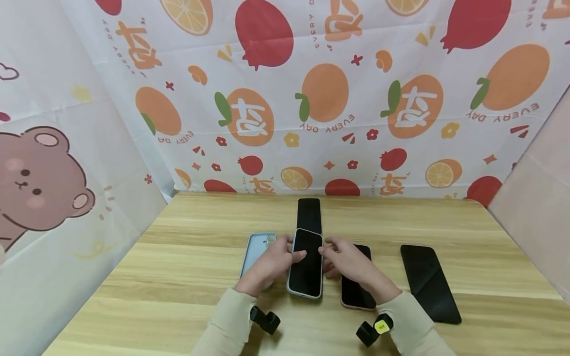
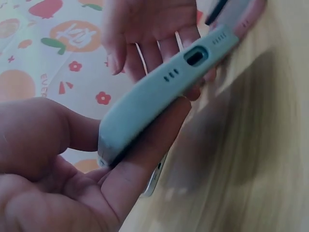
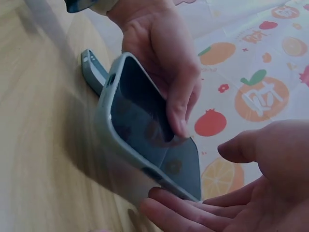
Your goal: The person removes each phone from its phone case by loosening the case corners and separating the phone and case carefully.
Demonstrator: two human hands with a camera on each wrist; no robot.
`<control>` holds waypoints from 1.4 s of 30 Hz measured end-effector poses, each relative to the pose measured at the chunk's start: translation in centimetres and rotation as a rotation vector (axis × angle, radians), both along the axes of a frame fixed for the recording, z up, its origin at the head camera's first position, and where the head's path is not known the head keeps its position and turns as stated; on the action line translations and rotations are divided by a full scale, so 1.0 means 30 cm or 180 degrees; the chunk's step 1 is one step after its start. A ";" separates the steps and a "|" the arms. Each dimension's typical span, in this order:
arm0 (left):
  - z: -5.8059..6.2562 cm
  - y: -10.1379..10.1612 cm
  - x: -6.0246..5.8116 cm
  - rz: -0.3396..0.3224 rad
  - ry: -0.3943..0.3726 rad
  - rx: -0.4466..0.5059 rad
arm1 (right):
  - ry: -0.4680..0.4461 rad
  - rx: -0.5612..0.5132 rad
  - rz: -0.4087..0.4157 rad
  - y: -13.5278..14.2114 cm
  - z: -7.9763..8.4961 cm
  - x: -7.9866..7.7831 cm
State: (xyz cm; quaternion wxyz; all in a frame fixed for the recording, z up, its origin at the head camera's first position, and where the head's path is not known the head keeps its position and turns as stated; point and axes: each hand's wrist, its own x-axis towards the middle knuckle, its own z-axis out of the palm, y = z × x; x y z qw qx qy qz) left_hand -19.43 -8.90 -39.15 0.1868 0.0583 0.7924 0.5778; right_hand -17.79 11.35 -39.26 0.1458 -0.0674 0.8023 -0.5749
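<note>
Left hand pinches a pale-blue-cased smartphone, thumb on top; right hand loosely open, fingertips at the phone's side. Phone held over the middle of the tabletop, well short of its far edge. Right-wrist view: right thumb clear of phone. Left-wrist view adds charging-port cutout, hidden from head view. Fruit-print cloth reads "EVERY DAY"; yellow wrist sticker illegible.

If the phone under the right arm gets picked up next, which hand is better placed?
Probably the right hand: it is nearer that phone and looks open, apparently gripping nothing, while the left hand is farther off and grips the cased phone.
</note>
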 end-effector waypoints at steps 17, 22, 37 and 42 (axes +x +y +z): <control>0.046 -0.001 0.010 -0.0654 -0.0386 0.0624 | -0.0187 -0.1115 0.0208 0.075 -0.008 -0.036; 0.054 -0.003 0.013 -0.0692 -0.0436 0.0641 | -0.0162 -0.1254 0.0220 0.072 -0.010 -0.037; 0.060 -0.001 0.008 -0.0839 -0.0552 0.0992 | -0.0340 -0.1851 0.0015 0.064 0.011 -0.028; 0.071 -0.003 0.011 -0.0805 -0.0519 0.1071 | -0.0532 -0.2190 -0.0075 0.052 0.016 -0.029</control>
